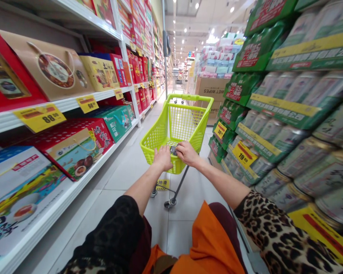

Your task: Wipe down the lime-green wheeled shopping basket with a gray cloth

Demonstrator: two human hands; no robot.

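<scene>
Left hand (162, 158) lies over near edge of cart (199, 137), frame centre; right hand (188, 154) curls at dark gadget (173, 150); can't tell either grip.

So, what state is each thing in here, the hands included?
Left hand: fingers extended, resting at the cart's near edge
Right hand: fingers bent, at the small dark object
Small dark object: between the hands; too small to tell more
Green cart: upright, open-topped
Tan gift box: upright on the shelf, seemingly closed
Canned drinks: stacked in packs
Ceiling lights: lit
</scene>
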